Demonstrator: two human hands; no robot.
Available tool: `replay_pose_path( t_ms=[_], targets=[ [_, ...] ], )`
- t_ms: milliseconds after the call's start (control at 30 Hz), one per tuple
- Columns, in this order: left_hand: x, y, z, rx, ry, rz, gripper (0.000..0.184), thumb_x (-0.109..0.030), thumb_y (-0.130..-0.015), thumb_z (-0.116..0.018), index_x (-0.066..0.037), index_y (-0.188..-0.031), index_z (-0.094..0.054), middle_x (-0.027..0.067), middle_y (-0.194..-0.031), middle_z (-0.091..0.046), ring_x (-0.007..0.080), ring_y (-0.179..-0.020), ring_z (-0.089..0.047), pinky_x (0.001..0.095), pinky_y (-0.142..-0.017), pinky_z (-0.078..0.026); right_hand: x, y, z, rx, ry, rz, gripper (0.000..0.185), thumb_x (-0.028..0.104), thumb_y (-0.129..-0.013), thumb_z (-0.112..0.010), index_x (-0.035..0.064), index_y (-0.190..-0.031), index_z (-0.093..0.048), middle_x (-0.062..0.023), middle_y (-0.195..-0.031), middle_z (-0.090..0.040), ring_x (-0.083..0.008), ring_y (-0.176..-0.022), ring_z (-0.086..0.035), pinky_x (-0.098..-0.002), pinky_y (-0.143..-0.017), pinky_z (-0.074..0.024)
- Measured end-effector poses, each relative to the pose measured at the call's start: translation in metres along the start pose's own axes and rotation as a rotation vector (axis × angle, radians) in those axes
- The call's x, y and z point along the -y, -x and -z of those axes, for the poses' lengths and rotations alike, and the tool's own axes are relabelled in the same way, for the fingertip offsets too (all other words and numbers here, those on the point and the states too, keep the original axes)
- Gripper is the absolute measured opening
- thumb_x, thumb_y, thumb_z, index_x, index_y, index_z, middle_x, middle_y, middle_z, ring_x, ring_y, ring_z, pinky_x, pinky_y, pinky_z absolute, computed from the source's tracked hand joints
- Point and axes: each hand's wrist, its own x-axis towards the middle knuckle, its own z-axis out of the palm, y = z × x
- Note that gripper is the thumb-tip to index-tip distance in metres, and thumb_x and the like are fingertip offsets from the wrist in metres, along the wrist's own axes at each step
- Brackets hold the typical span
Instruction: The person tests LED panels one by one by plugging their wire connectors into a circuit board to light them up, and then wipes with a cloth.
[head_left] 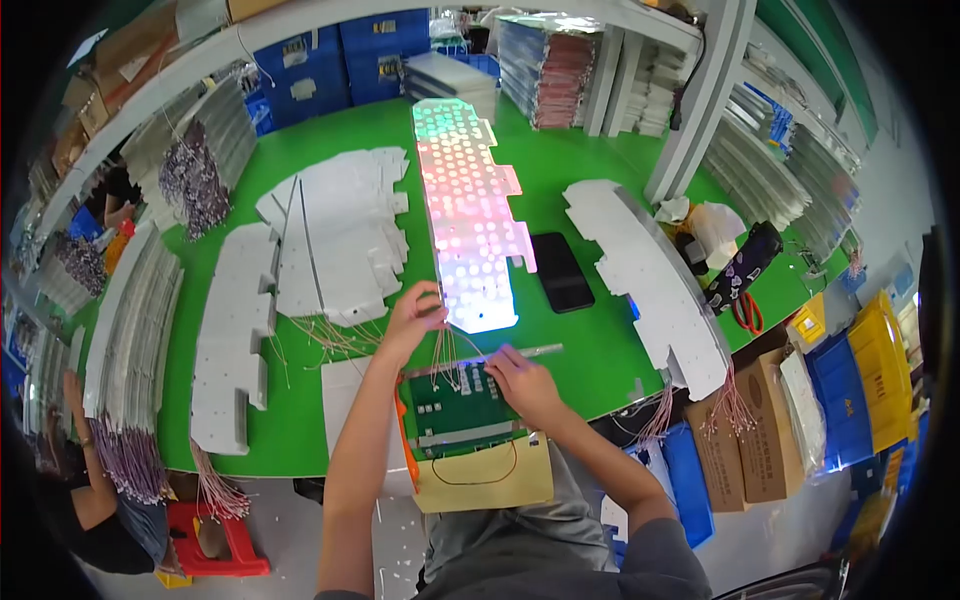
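A long light panel [468,215], glowing green, pink and blue through many round spots, lies lengthwise on the table. My left hand [415,315] is closed at the panel's lower left edge; whatever its fingers grip is hidden. Thin wires [447,362] run from the panel's near end down to a green circuit board [455,410] with white connectors. At the board's upper right corner is my right hand [522,382], fingers pressed together over something too small to make out. Under the board sits a yellowish sheet or box [490,485] with an orange edge on the left.
White panels [340,235] with trailing wires lie to the left, and another white panel [655,290] lies right. A black phone [562,272] rests beside the lit panel. Red-handled scissors [748,314] and a shelf post [690,120] stand right. A co-worker's arm [88,460] shows far left.
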Motion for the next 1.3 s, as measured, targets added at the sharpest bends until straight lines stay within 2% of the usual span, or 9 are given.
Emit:
replay_pose_path(
  t_ms=[267, 433, 900, 967, 1100, 1300],
  targets=[
    [-0.002, 0.002, 0.005, -0.050, -0.083, -0.095, 0.033, 0.010, -0.078, -0.053, -0.006, -0.106, -0.048, 0.0013, -0.082, -0.058, 0.0094, -0.071, -0.054, 0.0196, -0.066, -0.046, 0.005, -0.001, 0.006, 0.043, -0.038, 0.009, 0.008, 0.014, -0.086, -0.050, 0.0067, -0.090, -0.050, -0.0048, -0.086, -0.053, -0.0238, -0.061, -0.055, -0.0315, -0.053, -0.0443],
    [0.000, 0.000, 0.013, -0.056, -0.035, -0.140, 0.033, 0.010, -0.078, -0.052, -0.006, -0.107, -0.048, 0.0012, -0.084, -0.058, 0.0087, -0.071, -0.054, 0.0193, -0.067, -0.046, 0.002, 0.001, 0.001, 0.008, -0.106, -0.010, 0.008, 0.016, -0.085, -0.052, 0.0081, -0.089, -0.052, -0.0037, -0.082, -0.055, -0.0231, -0.060, -0.055, -0.0315, -0.053, -0.0439],
    [-0.007, 0.001, 0.018, -0.134, 0.024, -0.124, 0.035, 0.008, -0.080, -0.050, -0.004, -0.112, -0.048, 0.0037, -0.090, -0.060, 0.0109, -0.073, -0.056, 0.0205, -0.067, -0.048, 0.002, 0.001, 0.002, 0.022, -0.104, -0.019, 0.008, 0.015, -0.086, -0.052, 0.0074, -0.089, -0.051, -0.0040, -0.084, -0.058, -0.0237, -0.061, -0.057, -0.0311, -0.053, -0.0442],
    [-0.009, 0.003, 0.017, -0.150, 0.044, -0.105, 0.035, 0.007, -0.080, -0.049, -0.004, -0.113, -0.048, 0.0041, -0.090, -0.060, 0.0114, -0.073, -0.056, 0.0209, -0.068, -0.048, 0.002, 0.001, 0.002, 0.024, -0.107, -0.024, 0.008, 0.015, -0.086, -0.052, 0.0073, -0.090, -0.051, -0.0041, -0.084, -0.059, -0.0239, -0.061, -0.057, -0.0312, -0.053, -0.0443],
    [-0.015, 0.005, 0.015, -0.275, 0.131, 0.092, 0.033, 0.004, -0.080, -0.049, 0.002, -0.113, -0.047, 0.0113, -0.089, -0.059, 0.0188, -0.078, -0.060, 0.0261, -0.072, -0.052, 0.003, 0.001, 0.003, 0.036, -0.055, -0.021, 0.009, 0.015, -0.086, -0.051, 0.0072, -0.090, -0.051, -0.0053, -0.084, -0.059, -0.0256, -0.060, -0.057, -0.0322, -0.051, -0.0444],
    [-0.008, 0.004, 0.020, -0.243, 0.076, 0.234, 0.030, -0.003, -0.081, -0.053, 0.007, -0.109, -0.048, 0.0167, -0.087, -0.060, 0.0231, -0.073, -0.064, 0.0268, -0.067, -0.055, 0.007, -0.002, 0.004, 0.014, 0.029, 0.018, 0.011, 0.017, -0.087, -0.049, 0.0065, -0.089, -0.049, -0.0091, -0.079, -0.058, -0.0268, -0.058, -0.056, -0.0346, -0.050, -0.0443]
  ],
)
